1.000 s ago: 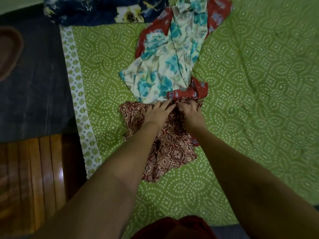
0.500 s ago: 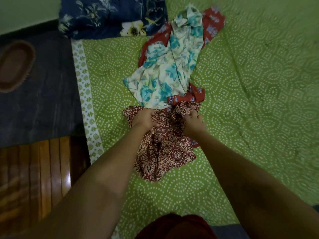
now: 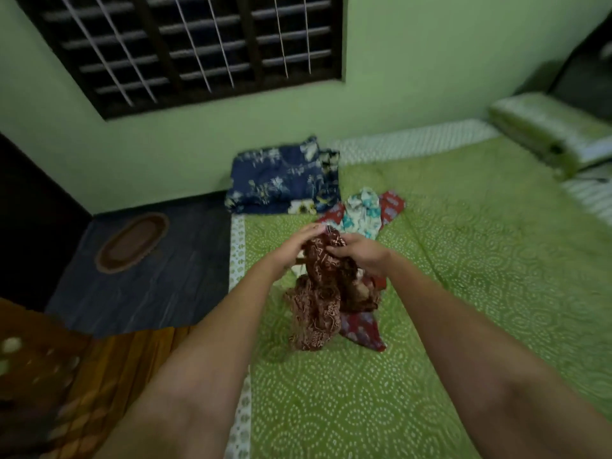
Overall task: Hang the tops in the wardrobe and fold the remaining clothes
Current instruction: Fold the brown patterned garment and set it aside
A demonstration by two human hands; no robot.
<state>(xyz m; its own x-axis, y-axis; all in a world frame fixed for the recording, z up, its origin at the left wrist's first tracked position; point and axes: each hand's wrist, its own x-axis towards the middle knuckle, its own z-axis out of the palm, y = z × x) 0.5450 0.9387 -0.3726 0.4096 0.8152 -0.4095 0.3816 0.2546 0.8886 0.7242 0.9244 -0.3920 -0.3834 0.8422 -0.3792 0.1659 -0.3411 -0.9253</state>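
Maroon garment [image 3: 319, 293] between both hands [image 3: 331, 248]

Soft printed cloth over polished wood

Between the hands hangs a limp, matt maroon printed garment [image 3: 318, 293]; under them, a matt dotted green cotton bedsheet [image 3: 430, 326]; left of them, a glossy wooden footboard [image 3: 116, 369].

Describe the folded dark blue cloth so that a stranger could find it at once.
Look at the green bed, at its far corner under the barred window. The folded dark blue cloth lies there against the wall. Unlike the loose red and turquoise clothes nearer the hands, it is neatly folded, with pale flowers.
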